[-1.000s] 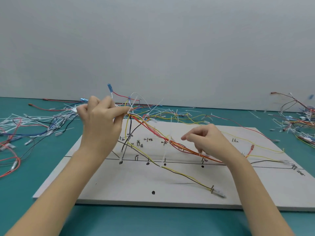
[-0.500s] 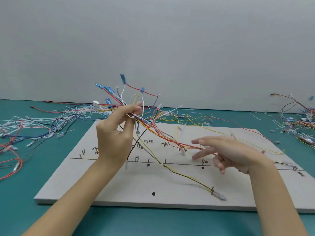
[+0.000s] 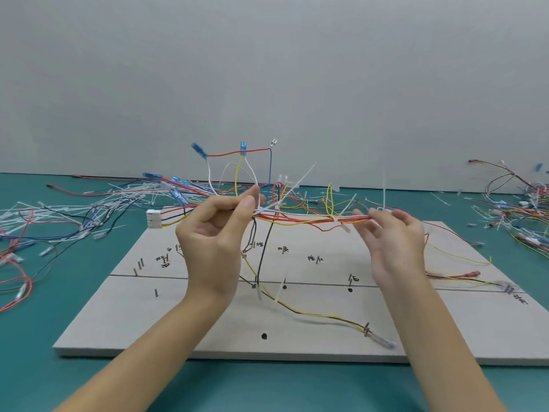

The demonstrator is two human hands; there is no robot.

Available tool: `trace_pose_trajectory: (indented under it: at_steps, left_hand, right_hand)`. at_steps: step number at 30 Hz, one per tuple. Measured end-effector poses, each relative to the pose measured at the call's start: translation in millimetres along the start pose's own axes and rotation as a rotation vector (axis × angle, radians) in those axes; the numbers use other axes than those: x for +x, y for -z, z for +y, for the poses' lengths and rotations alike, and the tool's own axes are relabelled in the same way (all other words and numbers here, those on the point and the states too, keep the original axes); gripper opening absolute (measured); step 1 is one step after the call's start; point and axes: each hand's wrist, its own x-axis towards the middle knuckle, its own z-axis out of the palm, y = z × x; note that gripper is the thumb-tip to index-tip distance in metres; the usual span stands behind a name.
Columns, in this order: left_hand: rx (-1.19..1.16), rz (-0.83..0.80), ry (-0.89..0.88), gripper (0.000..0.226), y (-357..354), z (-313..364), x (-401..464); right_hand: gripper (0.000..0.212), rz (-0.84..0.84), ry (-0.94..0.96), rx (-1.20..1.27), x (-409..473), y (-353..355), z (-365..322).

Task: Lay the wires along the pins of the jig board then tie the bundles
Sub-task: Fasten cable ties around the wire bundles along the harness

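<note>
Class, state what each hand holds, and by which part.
Left hand pinches the wire bundle at its left end; right hand fingers grip its right end.

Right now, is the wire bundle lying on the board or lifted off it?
Lifted: both hands hold the wire bundle stretched above the board.

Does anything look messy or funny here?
Yes. The wire bundle is lifted off the jig board, stretched between the left hand and right hand, not lying along the pins. Loose wires and cable ties lie scattered over the green table.
</note>
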Motion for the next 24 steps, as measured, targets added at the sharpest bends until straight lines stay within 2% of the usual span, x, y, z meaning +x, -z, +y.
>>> trace_pose_trajectory:
  at_steps: [3, 6, 9, 12, 14, 17, 19, 24]
  left_hand:
    - [-0.045, 0.054, 0.080, 0.025, 2.0, 1.3, 4.8]
    - [-0.072, 0.105, 0.148, 0.023, 5.3, 0.0, 8.9]
    - [-0.117, 0.138, 0.203, 0.024, 10.6, -3.1, 13.7]
    - [-0.119, 0.147, 0.244, 0.020, 13.1, -6.7, 13.6]
    - [-0.101, 0.144, 0.261, 0.016, 14.7, -9.9, 12.9]
    - [-0.089, 0.154, 0.272, 0.009, 18.2, -14.0, 14.1]
    - [-0.089, 0.158, 0.280, 0.011, 19.8, -16.2, 15.0]
    - [-0.111, 0.139, 0.353, 0.023, 18.7, -19.4, 19.7]
  right_hand:
    - [0.046, 0.070, -0.070, 0.182, 4.4, 0.9, -0.2]
    - [0.028, 0.139, -0.166, 0.254, 8.7, 5.4, -4.6]
    - [0.037, 0.250, -0.199, 0.389, 14.9, 16.2, -6.4]
    - [0.034, 0.382, -0.163, 0.322, 14.8, 21.0, -0.7]
    - [0.039, 0.423, -0.051, 0.227, 10.8, 17.8, 5.9]
    - [0.051, 0.350, 0.254, 0.004, 7.1, 13.1, 9.4]
    - [0.056, 0.259, 0.393, -0.155, 5.9, 11.9, 9.6]
    - [0.052, -0.053, 0.462, -0.471, 6.1, 6.0, 12.5]
